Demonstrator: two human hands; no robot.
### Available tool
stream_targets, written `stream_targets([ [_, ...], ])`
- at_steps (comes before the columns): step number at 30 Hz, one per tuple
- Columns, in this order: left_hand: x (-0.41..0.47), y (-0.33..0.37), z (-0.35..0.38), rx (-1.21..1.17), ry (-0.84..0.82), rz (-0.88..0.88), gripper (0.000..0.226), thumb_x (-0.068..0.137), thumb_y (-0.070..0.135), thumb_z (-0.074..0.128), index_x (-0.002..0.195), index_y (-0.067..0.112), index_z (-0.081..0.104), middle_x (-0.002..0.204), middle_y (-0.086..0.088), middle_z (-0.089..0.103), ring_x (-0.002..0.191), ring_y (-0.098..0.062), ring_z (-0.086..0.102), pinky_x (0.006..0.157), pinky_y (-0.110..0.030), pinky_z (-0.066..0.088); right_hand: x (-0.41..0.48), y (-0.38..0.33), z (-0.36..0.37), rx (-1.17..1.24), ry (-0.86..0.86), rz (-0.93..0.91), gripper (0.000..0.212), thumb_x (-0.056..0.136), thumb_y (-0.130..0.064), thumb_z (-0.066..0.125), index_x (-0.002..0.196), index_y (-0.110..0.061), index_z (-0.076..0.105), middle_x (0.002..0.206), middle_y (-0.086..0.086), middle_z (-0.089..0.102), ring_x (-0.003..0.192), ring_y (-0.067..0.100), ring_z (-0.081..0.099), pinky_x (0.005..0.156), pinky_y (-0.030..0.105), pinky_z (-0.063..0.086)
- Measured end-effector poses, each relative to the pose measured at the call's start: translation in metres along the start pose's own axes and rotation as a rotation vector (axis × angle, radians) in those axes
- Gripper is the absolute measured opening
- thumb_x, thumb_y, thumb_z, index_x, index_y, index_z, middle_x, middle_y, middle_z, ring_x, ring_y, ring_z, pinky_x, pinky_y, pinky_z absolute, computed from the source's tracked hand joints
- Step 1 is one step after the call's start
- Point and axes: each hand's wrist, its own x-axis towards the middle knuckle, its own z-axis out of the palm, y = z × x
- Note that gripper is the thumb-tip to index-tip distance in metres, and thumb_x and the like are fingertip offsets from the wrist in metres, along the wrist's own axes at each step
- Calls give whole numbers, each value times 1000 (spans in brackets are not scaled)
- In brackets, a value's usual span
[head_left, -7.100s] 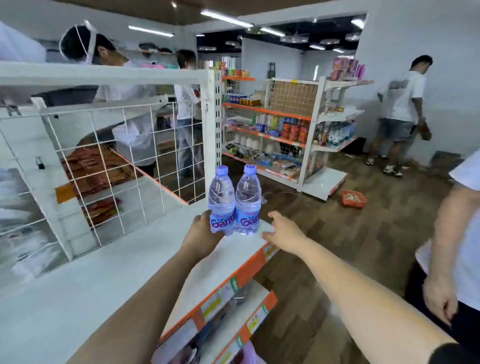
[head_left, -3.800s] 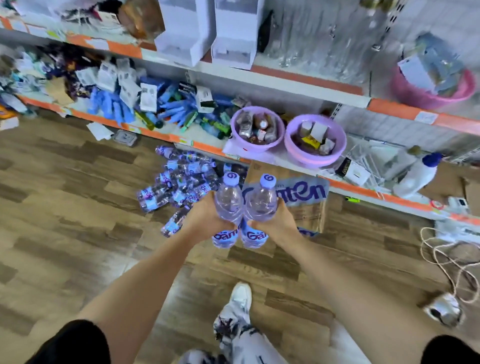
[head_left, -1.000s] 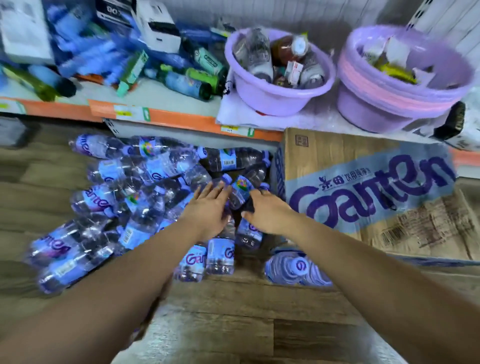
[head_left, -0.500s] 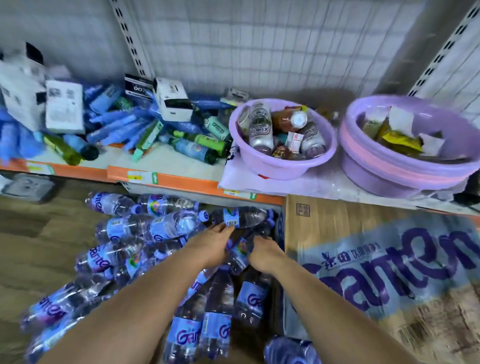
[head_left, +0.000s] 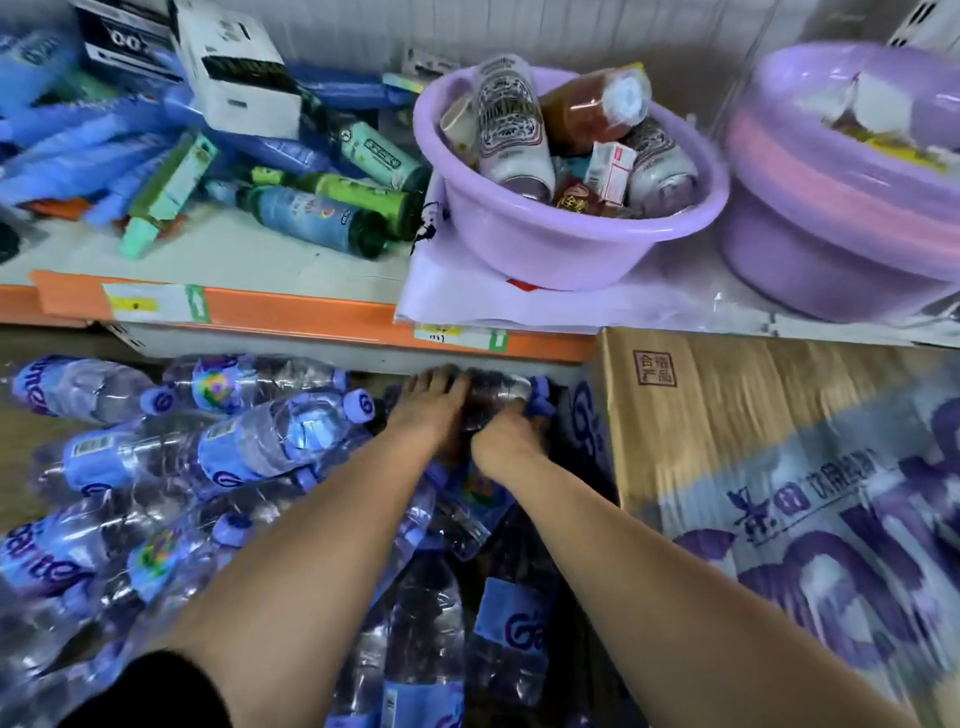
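Note:
Several clear water bottles (head_left: 244, 447) with purple caps and labels lie heaped on the wooden floor below the bottom shelf. Both arms reach into the heap. My left hand (head_left: 428, 410) lies over the body of one water bottle (head_left: 496, 389) that rests just under the shelf edge, fingers curved over it. My right hand (head_left: 506, 441) is beside it, nearer that bottle's purple cap, with its fingers curled down around the bottle and mostly hidden.
A brown and blue cardboard box (head_left: 779, 467) stands on the floor at right, touching the heap. The orange-edged shelf (head_left: 311, 312) above holds two purple basins (head_left: 561, 239) (head_left: 841, 244) of goods, loose bottles and white boxes (head_left: 239, 67).
Both hands have pushed further forward into the heap, up to the shelf edge, and closed on a bottle. The view has dropped lower and nearer the bottles.

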Motion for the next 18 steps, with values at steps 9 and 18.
stream_targets([
  [9, 14, 1, -5, -21, 7, -148, 67, 82, 11, 62, 139, 10, 26, 134, -15, 42, 121, -36, 51, 93, -43, 46, 18, 5, -3, 466, 112, 172, 79, 91, -15, 60, 152, -18, 9, 144, 18, 42, 128, 31, 49, 100, 32, 41],
  [18, 5, 1, 5, 8, -4, -89, 77, 79, 13, 67, 143, 12, 24, 136, -13, 32, 121, -36, 48, 92, -45, 47, -23, -2, -28, 552, 181, -178, 65, 80, -6, 69, 134, -8, 34, 134, 10, 52, 113, 21, 56, 78, 18, 37],
])
